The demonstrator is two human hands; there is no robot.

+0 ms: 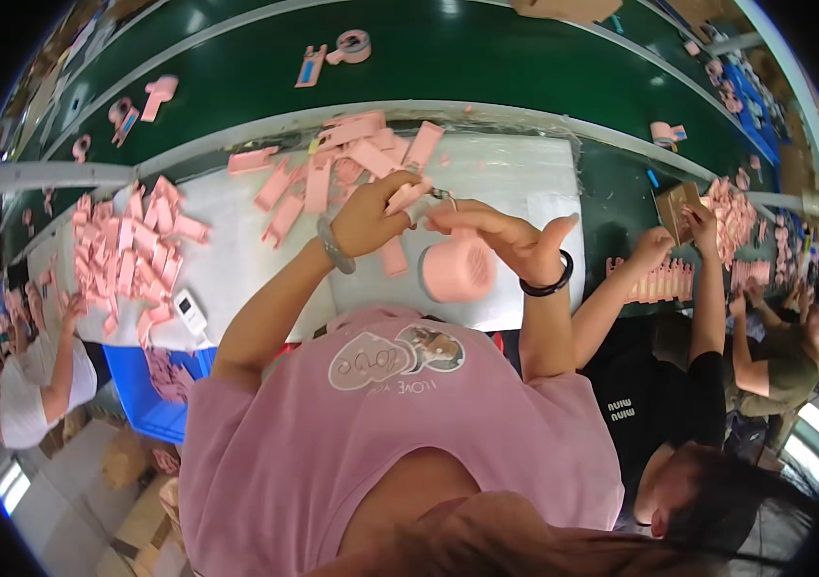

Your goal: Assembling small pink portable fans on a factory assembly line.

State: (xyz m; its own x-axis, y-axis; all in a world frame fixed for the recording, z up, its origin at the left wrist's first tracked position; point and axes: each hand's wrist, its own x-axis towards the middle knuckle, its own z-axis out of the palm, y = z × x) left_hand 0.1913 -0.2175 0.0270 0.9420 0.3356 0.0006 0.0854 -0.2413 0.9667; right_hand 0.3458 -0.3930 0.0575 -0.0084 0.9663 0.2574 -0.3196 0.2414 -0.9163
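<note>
My left hand (371, 219) is closed on a small pink plastic part (408, 196), held above the white work mat (309, 303). Close by, my right hand (515, 236) has its fingers stretched toward that part, the thumb standing apart. Small dark bits that look like wires (442, 195) show between the two hands. Below my right fingers is a round pink fan head (458, 267) with a slotted face; whether it rests on the mat I cannot tell. Just beyond my hands lies a heap of long pink plastic shells (318, 183).
Another heap of pink shells (131, 245) and a white device with a small screen (190, 313) are at left, above a blue bin (145, 394). A green conveyor (486, 67) carries pink fans beyond a rail. At right, a co-worker's hands (655, 248) work near lined-up pink parts (655, 281).
</note>
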